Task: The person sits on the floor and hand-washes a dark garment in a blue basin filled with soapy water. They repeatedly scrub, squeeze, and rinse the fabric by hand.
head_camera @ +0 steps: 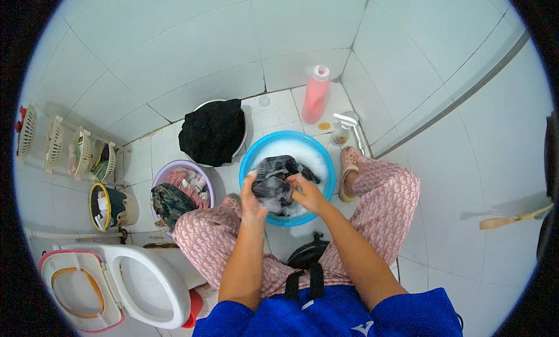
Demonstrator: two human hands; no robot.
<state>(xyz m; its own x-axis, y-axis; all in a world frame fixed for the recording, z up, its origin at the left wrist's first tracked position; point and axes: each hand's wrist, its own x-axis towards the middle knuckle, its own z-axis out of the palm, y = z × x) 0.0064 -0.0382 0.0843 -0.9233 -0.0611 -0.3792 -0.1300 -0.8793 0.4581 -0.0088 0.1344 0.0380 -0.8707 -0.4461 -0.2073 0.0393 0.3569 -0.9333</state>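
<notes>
Between my knees a blue plastic basin point(328, 155) holds white suds. Over the suds I have a wet black cloth garment point(271, 186), streaked with foam and partly blurred. My left hand point(252, 197) grips the garment's left side, thumb on top. My right hand point(308, 195) pinches its right part with bent fingers. A loose dark end of the garment trails to the right over the foam. The fingertips under the cloth are hidden.
A basin heaped with black cloth point(213, 131) and a purple basin point(209, 179) of clothes stand to the left. A pink bottle point(316, 94) and a shower head point(347, 120) are beyond. The toilet point(174, 289), a trash bin point(129, 208) and wall baskets point(81, 153) line the left.
</notes>
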